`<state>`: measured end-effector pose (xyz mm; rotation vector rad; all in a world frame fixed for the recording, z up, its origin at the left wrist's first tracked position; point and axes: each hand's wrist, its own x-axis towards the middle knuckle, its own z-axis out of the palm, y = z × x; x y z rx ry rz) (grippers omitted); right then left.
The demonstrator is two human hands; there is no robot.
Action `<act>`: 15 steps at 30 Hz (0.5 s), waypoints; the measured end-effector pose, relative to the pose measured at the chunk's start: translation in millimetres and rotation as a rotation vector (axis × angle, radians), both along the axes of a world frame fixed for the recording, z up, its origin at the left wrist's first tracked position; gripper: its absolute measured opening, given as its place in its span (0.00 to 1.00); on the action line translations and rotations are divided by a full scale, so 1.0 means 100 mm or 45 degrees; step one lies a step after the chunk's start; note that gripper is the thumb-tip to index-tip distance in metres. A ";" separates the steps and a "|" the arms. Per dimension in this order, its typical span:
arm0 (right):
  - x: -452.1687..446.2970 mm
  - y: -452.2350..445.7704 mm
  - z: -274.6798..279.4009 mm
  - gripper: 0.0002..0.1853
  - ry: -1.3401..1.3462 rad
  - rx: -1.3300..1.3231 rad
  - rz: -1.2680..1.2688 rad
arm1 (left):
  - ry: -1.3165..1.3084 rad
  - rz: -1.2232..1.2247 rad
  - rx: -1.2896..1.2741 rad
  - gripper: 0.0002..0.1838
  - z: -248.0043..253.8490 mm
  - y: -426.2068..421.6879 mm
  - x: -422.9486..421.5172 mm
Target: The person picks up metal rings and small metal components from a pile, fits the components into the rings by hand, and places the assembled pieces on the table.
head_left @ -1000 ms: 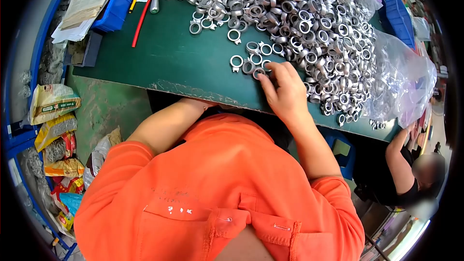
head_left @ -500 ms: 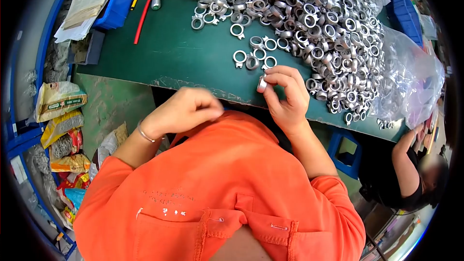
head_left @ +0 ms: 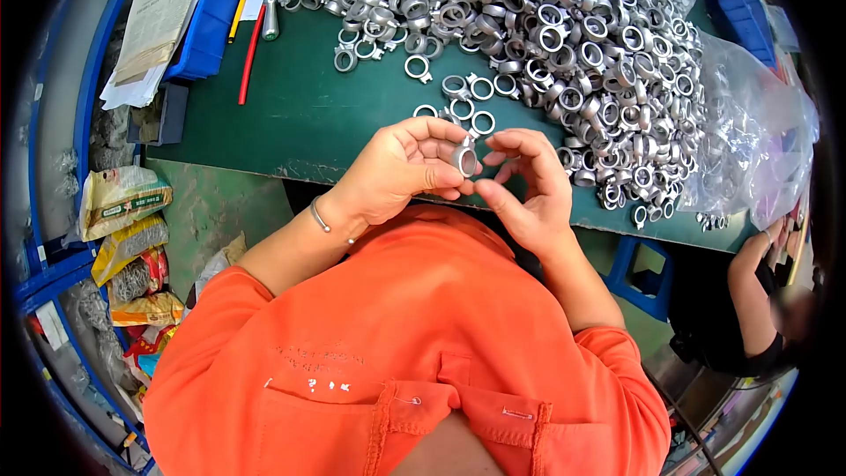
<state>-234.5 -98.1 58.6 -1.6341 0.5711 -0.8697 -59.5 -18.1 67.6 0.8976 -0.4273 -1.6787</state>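
A small silver metal ring [head_left: 464, 159] with a little lug is held between the thumb and fingers of my left hand [head_left: 401, 163], just over the table's front edge. Close on its other side is my right hand [head_left: 535, 189], fingers curved and apart; its thumb tip comes near the ring's lower edge, and whether it touches I cannot tell. Several loose rings [head_left: 481, 88] lie on the green tabletop [head_left: 291, 97] beyond my hands. Behind them spreads a large heap of the same metal rings [head_left: 564, 44].
Clear plastic bags [head_left: 745, 137] lie at the heap's right. A red pen [head_left: 251, 57], a metal-handled tool [head_left: 271, 9] and a blue bin [head_left: 207, 31] are at the back left. Another person's arm [head_left: 751, 300] shows at right, by a blue stool [head_left: 639, 278].
My left hand has come up from the table edge to the right and now holds the ring. My right hand, which had the ring pinched, has its fingers apart beside it.
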 end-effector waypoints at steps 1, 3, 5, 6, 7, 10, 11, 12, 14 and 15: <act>0.01 -0.01 0.00 0.19 0.042 -0.069 0.015 | 0.000 0.002 0.007 0.19 0.00 -0.01 0.00; 0.02 -0.02 -0.03 0.20 0.085 -0.130 0.032 | -0.091 0.024 0.021 0.19 0.00 -0.01 -0.01; 0.05 -0.06 -0.06 0.20 0.096 -0.275 0.079 | -0.166 0.031 -0.022 0.20 -0.02 -0.02 0.00; 0.06 -0.06 -0.06 0.20 0.096 -0.273 0.081 | -0.239 0.037 -0.070 0.20 -0.03 -0.02 0.01; 0.07 -0.07 -0.05 0.20 0.101 -0.301 0.089 | -0.239 0.038 -0.067 0.20 -0.03 -0.02 0.01; 0.08 -0.08 -0.05 0.19 0.110 -0.383 0.071 | -0.224 0.022 -0.044 0.20 0.00 -0.04 0.02; 0.09 -0.08 -0.05 0.18 0.115 -0.436 0.043 | -0.223 0.027 -0.062 0.20 0.02 -0.04 0.02; 0.09 -0.08 -0.05 0.18 0.116 -0.435 0.042 | -0.221 0.031 -0.081 0.20 0.03 -0.04 0.02; 0.09 -0.08 -0.04 0.17 0.128 -0.463 0.008 | -0.253 0.041 -0.080 0.20 0.02 -0.04 0.02; 0.09 -0.08 -0.03 0.17 0.129 -0.463 0.007 | -0.286 0.051 -0.080 0.20 0.02 -0.04 0.02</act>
